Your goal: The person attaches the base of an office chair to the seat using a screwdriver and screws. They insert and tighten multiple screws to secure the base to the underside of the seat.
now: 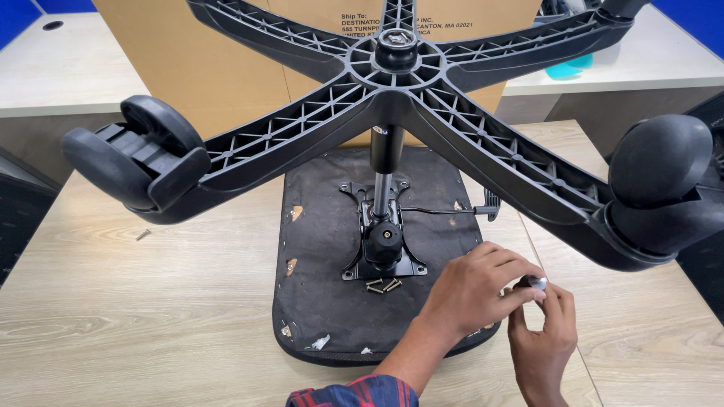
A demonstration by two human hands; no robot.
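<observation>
Hands meet at the near right, over the wooden table [151, 316]: the left hand [471, 290], reaching in from a plaid sleeve [354, 393], and the right hand [544, 339] both pinch a small shiny metal piece [536, 282], mostly hidden by fingertips. Beyond lies the upturned black seat [317, 249] with loose screws [383, 285]; its five-spoke chair base [392, 98] looms above, far spokes cut off.

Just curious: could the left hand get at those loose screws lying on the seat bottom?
Probably yes: the screws lie bare on the seat underside, close beside the left hand, with nothing between them.
</observation>
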